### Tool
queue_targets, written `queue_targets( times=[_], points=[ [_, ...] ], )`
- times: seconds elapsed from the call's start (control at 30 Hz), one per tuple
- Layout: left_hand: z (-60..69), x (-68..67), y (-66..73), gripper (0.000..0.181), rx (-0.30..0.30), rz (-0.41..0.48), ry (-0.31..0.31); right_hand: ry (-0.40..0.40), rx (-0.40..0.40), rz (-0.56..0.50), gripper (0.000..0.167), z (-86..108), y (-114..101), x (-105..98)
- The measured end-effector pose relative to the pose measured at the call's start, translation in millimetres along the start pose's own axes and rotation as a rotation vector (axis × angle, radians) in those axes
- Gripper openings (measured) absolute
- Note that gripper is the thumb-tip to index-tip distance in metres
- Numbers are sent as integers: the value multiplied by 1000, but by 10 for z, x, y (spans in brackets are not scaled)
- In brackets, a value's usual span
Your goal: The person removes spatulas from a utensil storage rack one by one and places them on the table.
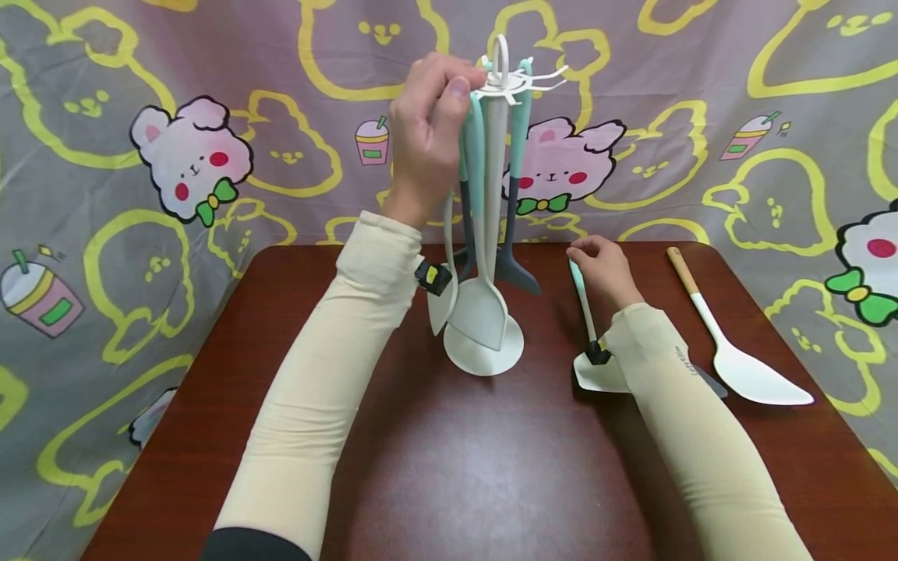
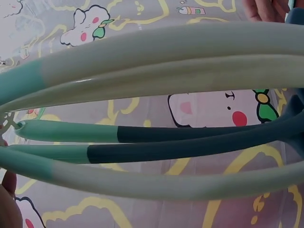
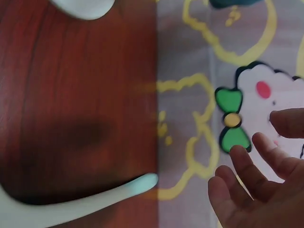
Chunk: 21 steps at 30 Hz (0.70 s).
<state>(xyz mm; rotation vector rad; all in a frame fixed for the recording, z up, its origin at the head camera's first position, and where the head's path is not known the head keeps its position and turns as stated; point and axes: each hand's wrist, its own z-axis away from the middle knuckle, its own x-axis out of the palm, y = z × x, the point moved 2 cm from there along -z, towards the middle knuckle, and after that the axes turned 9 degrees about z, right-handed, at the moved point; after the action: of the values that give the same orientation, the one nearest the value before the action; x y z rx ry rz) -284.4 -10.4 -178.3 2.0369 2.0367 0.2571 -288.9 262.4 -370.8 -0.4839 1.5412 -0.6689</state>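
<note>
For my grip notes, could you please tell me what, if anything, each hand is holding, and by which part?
The left hand appears to hold the white stand by its top hook ring; the right hand holds nothing.

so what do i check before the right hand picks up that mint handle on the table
1. Rack standing: ok, its base sits on the table.
2. Left hand holding the rack: ok, fingers curled at its top.
3. Bare hook on the rack: ok, nothing hangs at its right side.
4. Mint handle within reach: ok, its end lies close by the right hand.
5. Right grip on it: not ok, the fingers hold nothing.
6. Dark utensil out of its way: cannot tell, the sleeve hides part.
</note>
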Motion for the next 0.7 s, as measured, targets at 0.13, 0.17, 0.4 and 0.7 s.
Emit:
queue_targets(
  times=[0.13,0.17,0.4,0.7],
  points=[
    [-3,-20,58,32,-37,-44,-28,26,-33,-34,42,37,-114,-9],
    [-2,-25,66,32,-38,-60,-32,25,-36,-45,42,49,-144,-9],
    [5,-68,67,33,-45,-130,-65,35,-53,-109,43,119,-341,-16],
    [39,-58,57,31,-43,-79,-62,125,-157,-153,38,207,-658,-71]
  ],
)
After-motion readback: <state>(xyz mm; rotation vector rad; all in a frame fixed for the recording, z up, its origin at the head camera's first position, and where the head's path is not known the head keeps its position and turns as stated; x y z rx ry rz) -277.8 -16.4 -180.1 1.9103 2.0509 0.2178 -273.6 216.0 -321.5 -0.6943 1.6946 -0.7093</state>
